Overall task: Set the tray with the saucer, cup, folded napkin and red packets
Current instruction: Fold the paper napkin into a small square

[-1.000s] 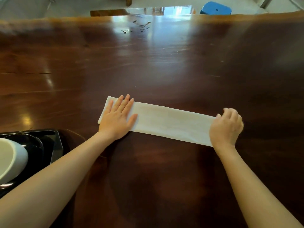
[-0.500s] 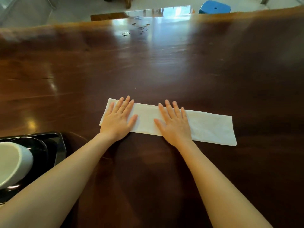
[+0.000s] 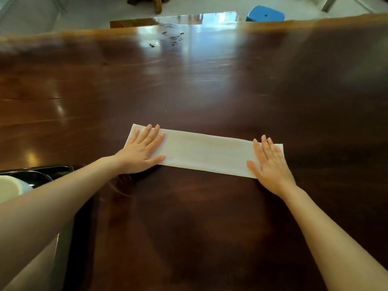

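Standing at the far left, the black tray [image 3: 52, 169] already carries the white cup [image 3: 10, 186], seemingly on a dark saucer [image 3: 34, 177]. The left hand [image 3: 140, 153] lies flat, fingers straight, on one end of the long napkin [image 3: 205, 156] on the table [image 3: 210, 91]. The right hand [image 3: 270, 164] presses the other end likewise. I'd judge the folding half done, and no red packets are in sight.

The napkin [image 3: 205, 156] is showing plain white on the table [image 3: 189, 91], which is shining dark red-brown with long wood grain. At the table's near left edge the tray [image 3: 52, 169] is looking glossy black and the cup [image 3: 10, 187] cream-white. Beyond the far edge a stool [image 3: 265, 14] is showing bright blue.
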The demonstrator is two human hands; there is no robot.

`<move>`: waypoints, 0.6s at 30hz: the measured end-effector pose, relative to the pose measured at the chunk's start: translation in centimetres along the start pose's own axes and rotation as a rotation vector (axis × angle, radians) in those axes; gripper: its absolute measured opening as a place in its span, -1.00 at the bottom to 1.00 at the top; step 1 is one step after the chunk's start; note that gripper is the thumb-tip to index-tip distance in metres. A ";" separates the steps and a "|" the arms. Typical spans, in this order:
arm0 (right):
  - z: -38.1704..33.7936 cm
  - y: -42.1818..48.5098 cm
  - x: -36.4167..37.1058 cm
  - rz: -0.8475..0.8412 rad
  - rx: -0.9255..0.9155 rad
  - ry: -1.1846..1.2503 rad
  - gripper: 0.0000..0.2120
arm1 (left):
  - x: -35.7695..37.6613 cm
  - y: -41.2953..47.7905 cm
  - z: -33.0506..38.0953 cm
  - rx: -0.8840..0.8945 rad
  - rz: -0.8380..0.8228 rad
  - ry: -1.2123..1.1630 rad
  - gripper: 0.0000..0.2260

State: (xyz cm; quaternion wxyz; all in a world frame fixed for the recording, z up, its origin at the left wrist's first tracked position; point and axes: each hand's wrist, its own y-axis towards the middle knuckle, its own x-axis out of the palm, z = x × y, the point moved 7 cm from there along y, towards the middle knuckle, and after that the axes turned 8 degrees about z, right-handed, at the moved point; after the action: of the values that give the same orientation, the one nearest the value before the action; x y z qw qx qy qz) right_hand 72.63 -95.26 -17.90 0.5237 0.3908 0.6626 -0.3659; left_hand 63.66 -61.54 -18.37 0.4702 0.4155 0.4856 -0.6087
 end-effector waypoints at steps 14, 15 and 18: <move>0.7 -4.2 -2.3 -0.170 -0.259 -0.007 -0.42 | -1.0 -4.7 -1.0 0.407 -0.031 0.406 -0.52; 0.9 -4.3 -2.3 -0.196 -0.253 -0.002 -0.41 | -1.1 -4.7 -0.8 0.427 -0.027 0.456 -0.53; 0.8 -4.9 -2.8 -0.228 -0.327 -0.179 -0.36 | -0.9 -5.0 -0.8 0.362 -0.199 0.501 -0.31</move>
State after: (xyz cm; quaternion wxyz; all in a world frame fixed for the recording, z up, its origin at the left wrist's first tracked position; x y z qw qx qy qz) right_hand 68.97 -98.39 -14.93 0.5923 0.1891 0.7039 -0.3435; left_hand 59.05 -60.22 -16.66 0.1927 0.5797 0.5084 -0.6069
